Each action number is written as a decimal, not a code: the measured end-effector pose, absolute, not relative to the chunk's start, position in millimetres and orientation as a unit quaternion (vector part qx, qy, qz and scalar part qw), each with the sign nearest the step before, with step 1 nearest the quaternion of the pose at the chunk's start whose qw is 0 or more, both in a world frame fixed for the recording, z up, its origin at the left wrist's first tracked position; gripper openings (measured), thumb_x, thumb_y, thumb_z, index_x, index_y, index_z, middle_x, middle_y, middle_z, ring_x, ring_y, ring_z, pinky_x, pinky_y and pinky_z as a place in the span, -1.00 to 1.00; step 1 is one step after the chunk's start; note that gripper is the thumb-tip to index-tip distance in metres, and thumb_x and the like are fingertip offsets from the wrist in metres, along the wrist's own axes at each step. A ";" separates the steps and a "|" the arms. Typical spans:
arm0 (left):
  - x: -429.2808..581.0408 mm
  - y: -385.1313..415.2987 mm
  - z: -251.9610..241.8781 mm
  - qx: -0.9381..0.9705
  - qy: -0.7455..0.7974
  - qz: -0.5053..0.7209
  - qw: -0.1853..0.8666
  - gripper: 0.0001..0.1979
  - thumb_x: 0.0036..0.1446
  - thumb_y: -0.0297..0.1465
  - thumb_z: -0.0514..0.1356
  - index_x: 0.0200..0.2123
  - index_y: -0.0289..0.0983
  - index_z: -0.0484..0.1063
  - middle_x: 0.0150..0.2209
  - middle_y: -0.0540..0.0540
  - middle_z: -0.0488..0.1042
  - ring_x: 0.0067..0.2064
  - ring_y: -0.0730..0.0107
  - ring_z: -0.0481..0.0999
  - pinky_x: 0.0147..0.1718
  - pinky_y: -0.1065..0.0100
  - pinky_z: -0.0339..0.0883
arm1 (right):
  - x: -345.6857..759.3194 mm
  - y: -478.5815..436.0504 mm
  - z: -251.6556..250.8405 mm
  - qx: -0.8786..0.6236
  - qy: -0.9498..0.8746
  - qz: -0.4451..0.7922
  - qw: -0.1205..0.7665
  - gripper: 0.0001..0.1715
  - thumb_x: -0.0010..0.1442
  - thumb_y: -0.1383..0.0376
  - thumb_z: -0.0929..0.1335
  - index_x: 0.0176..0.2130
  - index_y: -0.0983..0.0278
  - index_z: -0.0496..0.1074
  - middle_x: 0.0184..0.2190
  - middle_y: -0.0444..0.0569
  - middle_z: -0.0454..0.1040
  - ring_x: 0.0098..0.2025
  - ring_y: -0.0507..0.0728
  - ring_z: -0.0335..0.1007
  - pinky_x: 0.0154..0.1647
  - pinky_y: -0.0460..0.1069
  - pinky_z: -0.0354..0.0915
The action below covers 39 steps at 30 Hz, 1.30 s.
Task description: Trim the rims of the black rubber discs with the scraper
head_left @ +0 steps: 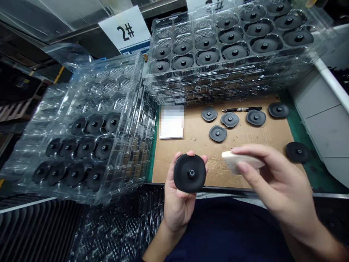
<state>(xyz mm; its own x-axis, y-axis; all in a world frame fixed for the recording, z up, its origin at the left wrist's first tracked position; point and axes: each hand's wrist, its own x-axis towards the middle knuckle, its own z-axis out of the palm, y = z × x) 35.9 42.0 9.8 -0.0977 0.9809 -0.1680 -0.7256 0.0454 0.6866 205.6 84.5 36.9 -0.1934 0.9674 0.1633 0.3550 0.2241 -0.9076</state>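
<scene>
Left hand cradles black disc (right holds pad).

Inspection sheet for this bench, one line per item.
Surface: cardboard sheet on a green mat.
Job's things: black disc with centre stud; white pad; more discs on the cardboard, including disc; disc on the mat; others in stacked clear plastic trays.
Clutter: black pen; blurred white paper.
Grippers: left hand holds the black disc; right hand holds the white pad.
Cables: nothing seen.
Surroundings: "2#" sign.
</scene>
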 end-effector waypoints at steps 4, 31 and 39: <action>38.1 40.3 5.1 0.196 0.365 0.663 0.623 -0.45 -0.05 -0.56 0.30 0.02 -0.06 0.35 0.03 0.02 0.45 0.07 0.17 0.43 0.04 0.32 0.35 | 189.6 84.2 36.6 -0.375 -0.775 0.357 0.363 -0.69 0.19 0.49 0.28 -0.06 0.29 0.39 -0.20 -0.05 0.48 -0.18 0.04 0.37 -0.12 -0.04 0.29; 26.0 37.3 2.2 0.187 0.400 0.665 0.603 -0.54 0.07 -0.19 0.21 0.07 -0.02 0.29 0.13 -0.03 0.33 0.09 0.14 0.41 0.05 0.28 0.34 | 193.0 82.2 -17.6 -0.415 -0.733 0.472 0.261 -0.77 0.25 0.32 0.26 -0.14 0.20 0.46 -0.23 -0.07 0.52 -0.24 0.04 0.43 -0.29 -0.09 0.34; 26.6 34.2 0.5 0.161 0.382 0.606 0.679 -0.47 0.05 0.00 0.11 0.09 0.01 0.27 0.16 -0.06 0.30 0.09 0.06 0.41 0.08 0.09 0.29 | 184.0 76.4 -84.7 -0.479 -0.757 0.347 0.277 -0.73 0.19 0.29 0.28 -0.13 0.24 0.49 -0.04 0.12 0.38 0.02 0.25 0.25 0.01 0.24 0.22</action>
